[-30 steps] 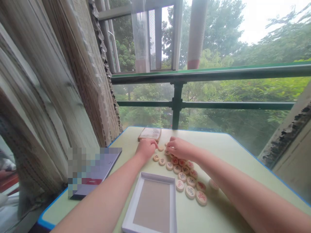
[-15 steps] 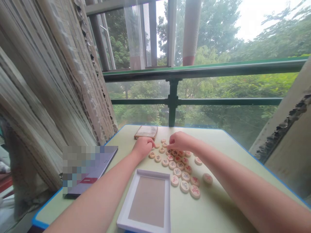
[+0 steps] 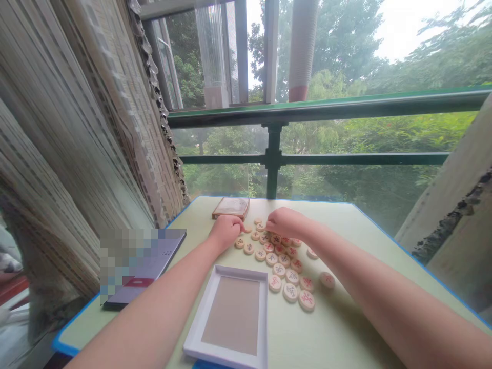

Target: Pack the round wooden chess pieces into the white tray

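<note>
Round wooden xiangqi pieces [image 3: 283,260] with red or dark characters lie in a loose cluster on the table. My left hand [image 3: 226,230] is at the cluster's far left, its fingers curled and the fingertips at the edge of one pale xiangqi piece [image 3: 248,229]. Over the far side of the cluster, my right hand [image 3: 288,222] is bent down with its fingers closed. Its fingertips are hidden behind the hand, so whether a piece is in them does not show. A dark-lettered piece [image 3: 264,239] lies just below those fingers.
An open, shallow white box tray [image 3: 264,318] lies between my forearms. A flat brown-edged box [image 3: 231,207] is at the table's far side. On the left rests a purple-grey notebook or folder [image 3: 154,266], partly pixelated. Beyond the blue-edged table [image 3: 365,246] is a green railing [image 3: 273,174].
My right fingers have lifted back slightly, and more of the dark-lettered piece beneath them shows. My left hand stays at the same pale piece. The view has shifted a little.
</note>
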`<state>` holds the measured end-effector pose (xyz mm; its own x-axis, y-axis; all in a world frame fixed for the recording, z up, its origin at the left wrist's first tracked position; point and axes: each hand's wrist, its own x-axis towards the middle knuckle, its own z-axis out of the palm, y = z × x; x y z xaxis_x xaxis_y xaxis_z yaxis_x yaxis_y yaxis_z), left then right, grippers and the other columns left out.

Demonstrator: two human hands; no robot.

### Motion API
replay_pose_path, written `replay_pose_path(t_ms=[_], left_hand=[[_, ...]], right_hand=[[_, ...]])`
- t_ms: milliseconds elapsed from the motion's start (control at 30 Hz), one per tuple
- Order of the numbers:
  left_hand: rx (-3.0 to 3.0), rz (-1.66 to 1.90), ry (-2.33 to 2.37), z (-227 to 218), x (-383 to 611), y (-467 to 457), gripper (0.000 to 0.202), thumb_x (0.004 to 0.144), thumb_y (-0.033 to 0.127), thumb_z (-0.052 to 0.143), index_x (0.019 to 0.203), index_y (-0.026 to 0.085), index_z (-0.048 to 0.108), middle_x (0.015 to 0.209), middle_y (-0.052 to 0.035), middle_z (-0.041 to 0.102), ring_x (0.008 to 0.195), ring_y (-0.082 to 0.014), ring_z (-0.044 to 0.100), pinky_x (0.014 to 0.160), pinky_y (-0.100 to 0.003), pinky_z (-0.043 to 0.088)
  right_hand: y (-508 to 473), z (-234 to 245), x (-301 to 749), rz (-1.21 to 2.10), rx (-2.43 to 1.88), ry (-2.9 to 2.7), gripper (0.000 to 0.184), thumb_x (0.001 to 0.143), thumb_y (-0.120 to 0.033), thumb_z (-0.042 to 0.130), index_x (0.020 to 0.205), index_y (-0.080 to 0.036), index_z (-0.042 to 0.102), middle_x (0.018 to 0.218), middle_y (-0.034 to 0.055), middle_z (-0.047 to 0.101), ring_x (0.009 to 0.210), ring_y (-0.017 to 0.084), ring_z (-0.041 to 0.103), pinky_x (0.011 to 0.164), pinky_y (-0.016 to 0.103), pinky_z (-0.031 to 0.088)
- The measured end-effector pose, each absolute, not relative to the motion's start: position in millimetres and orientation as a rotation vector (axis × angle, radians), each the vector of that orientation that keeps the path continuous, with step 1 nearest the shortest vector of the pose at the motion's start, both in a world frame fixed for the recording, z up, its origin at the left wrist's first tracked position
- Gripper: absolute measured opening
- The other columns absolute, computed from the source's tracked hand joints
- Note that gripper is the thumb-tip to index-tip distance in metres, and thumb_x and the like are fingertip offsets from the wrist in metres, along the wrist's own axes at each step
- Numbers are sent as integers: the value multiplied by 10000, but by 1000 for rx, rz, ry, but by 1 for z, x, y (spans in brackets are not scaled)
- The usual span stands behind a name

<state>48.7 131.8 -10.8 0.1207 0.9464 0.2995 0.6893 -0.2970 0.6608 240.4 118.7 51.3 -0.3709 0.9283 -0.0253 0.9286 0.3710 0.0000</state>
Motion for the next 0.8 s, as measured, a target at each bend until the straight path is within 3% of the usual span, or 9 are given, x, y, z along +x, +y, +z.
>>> replay_pose_path(t_ms=[400, 600, 800], left_hand=[[2035, 989, 1595, -11, 49, 131, 264, 599, 118, 422, 585, 178, 679, 570, -9, 633, 591, -140, 549, 580, -244, 408], [2035, 984, 1583, -12, 49, 132, 259, 601, 125, 426, 589, 179, 679, 585, -11, 642, 623, -145, 570, 603, -244, 422], [2030, 996, 1568, -15, 48, 133, 260, 601, 125, 422, 587, 178, 675, 598, -12, 652, 624, -149, 581, 608, -248, 437]], right_hand=[[131, 42, 248, -46, 1789, 2675, 307, 852, -257, 366, 843, -169, 660, 921, 98, 658, 769, 176, 588, 605, 231, 378], [131, 52, 262, -197, 1824, 2659, 253, 716, -319, 568, 912, -200, 676, 979, 50, 654, 819, 174, 584, 632, 223, 405], [131, 47, 262, -252, 1836, 2655, 213, 701, -301, 582, 868, -216, 682, 907, 16, 677, 778, 154, 588, 618, 212, 405]])
